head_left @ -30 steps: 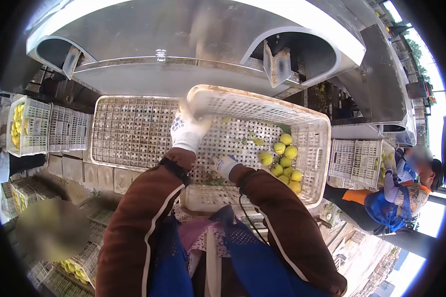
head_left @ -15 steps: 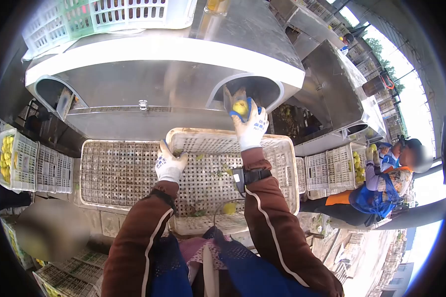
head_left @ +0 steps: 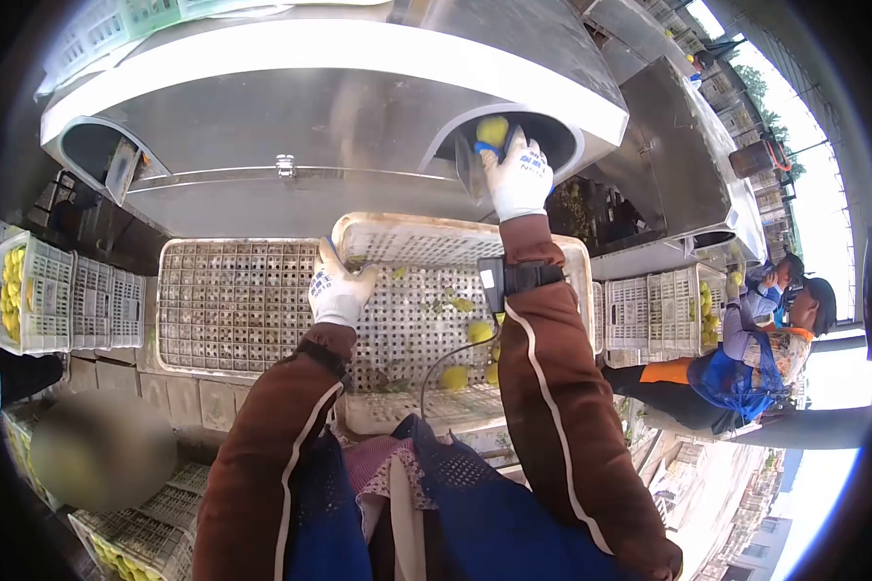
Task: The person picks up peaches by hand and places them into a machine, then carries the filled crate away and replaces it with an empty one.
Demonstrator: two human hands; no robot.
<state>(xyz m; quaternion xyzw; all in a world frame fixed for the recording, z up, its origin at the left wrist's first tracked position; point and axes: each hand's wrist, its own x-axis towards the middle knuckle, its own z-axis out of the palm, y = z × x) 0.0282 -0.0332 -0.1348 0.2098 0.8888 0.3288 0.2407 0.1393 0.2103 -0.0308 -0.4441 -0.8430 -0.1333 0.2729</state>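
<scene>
My right hand (head_left: 520,174), in a white glove with blue fingertips, reaches into the round opening at the right of a metal machine (head_left: 358,126). A yellow-green fruit (head_left: 492,130) is held at its fingertips, just inside the opening. My left hand (head_left: 341,288), gloved alike, grips the left side of a white plastic crate (head_left: 417,281), its thumb and fingers astride the edge. Inside that crate lie a few yellow-green fruits (head_left: 453,378) and some leaf bits; my right forearm hides part of it.
Another slatted crate (head_left: 233,300) stands at left, touching mine. The machine has a second opening (head_left: 97,150). Fruit-filled crates (head_left: 31,290) stand farther left. At right, a person in a blue apron (head_left: 741,373) stands by stacked crates (head_left: 664,310).
My right hand has moved up and slightly right with a fruit, deeper into the opening. More fruits now show in the crate beside my forearm. My left hand stays on the crate.
</scene>
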